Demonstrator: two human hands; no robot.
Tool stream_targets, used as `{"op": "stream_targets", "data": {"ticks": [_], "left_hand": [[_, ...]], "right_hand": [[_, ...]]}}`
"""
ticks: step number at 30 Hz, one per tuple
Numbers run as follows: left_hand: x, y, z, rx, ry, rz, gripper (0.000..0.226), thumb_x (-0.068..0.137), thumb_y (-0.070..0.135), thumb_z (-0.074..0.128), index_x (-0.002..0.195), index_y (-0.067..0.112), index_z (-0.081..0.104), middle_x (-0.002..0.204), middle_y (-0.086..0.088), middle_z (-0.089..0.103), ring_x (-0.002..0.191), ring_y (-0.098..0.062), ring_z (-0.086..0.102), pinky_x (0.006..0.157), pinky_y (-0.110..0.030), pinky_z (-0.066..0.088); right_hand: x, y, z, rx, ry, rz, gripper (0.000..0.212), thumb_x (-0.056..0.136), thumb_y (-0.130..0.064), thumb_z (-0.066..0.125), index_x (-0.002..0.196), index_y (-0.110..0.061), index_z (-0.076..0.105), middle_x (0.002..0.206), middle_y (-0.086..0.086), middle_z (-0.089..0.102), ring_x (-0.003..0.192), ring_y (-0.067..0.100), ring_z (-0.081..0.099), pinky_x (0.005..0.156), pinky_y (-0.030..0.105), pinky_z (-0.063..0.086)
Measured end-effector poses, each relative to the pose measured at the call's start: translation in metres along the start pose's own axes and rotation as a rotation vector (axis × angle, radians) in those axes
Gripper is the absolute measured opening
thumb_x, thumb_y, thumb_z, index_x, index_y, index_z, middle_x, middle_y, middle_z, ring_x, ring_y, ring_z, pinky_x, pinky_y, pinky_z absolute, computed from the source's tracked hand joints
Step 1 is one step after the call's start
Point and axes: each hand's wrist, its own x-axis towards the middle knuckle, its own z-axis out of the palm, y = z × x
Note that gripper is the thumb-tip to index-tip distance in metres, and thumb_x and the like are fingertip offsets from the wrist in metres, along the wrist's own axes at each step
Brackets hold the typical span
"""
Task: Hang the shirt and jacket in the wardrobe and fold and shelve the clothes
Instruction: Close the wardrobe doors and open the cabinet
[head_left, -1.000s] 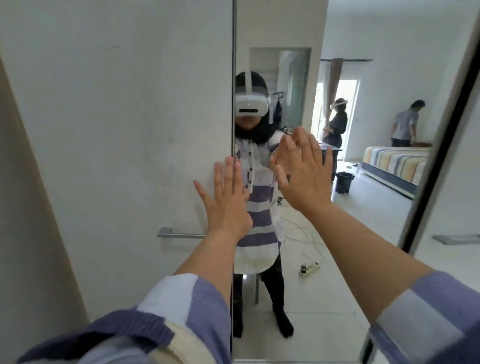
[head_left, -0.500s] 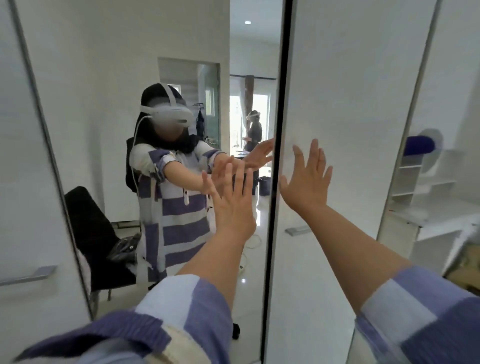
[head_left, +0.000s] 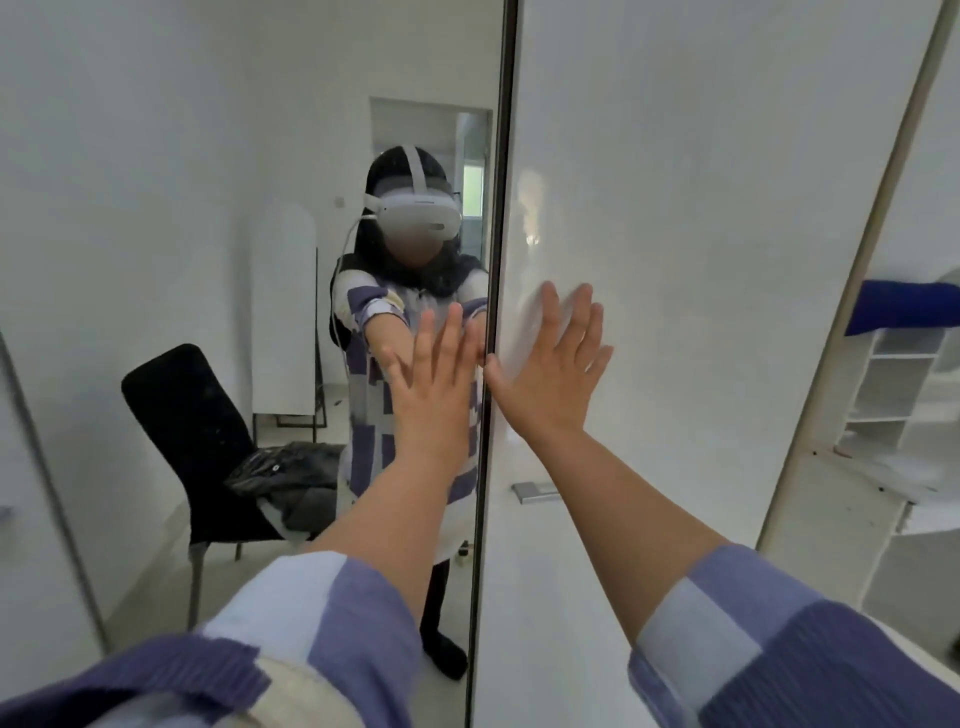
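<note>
The wardrobe's white sliding door (head_left: 701, 260) takes the right hand (head_left: 550, 374), flat with fingers spread; the left hand (head_left: 431, 400) lies equally flat on the mirrored door (head_left: 208, 208) beside the dark dividing edge. Even, level palm pressure should slide it cleanly. Reflected clothes (head_left: 291, 478) lie on a black chair (head_left: 187, 415); open shelves (head_left: 888, 395) show at right.

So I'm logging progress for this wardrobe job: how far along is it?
Done: nothing visibly hung or shelved; the wardrobe shelves seen at right hold only a blue item. In hand: left hand flat on the mirrored door, right hand flat on the white door. Left: dark clothes lie on the chair reflected in the mirror.
</note>
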Motion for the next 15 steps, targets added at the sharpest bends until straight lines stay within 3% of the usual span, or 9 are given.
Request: {"op": "stream_targets", "data": {"ticks": [8,15], "left_hand": [[0.005,0.004,0.012,0.074,0.015,-0.034,0.122,0.078,0.037,0.073,0.146,0.016,-0.026,0.153,-0.007,-0.031,0.143,-0.031,-0.024,0.113,-0.062,0.007],[0.006,0.004,0.015,0.081,0.013,-0.037,0.121,0.078,0.043,0.070,0.146,0.014,-0.025,0.154,-0.008,-0.028,0.144,-0.033,-0.019,0.111,-0.064,0.014]], "right_hand": [[0.003,-0.018,0.011,-0.040,-0.004,0.126,0.103,0.082,-0.023,0.060,0.149,-0.020,-0.017,0.156,0.014,-0.024,0.144,0.036,-0.020,0.109,0.068,0.015],[-0.016,-0.012,-0.004,0.009,0.041,0.093,0.105,0.075,-0.018,0.061,0.151,-0.017,-0.011,0.158,0.015,-0.018,0.145,0.035,-0.016,0.110,0.066,0.018]]}}
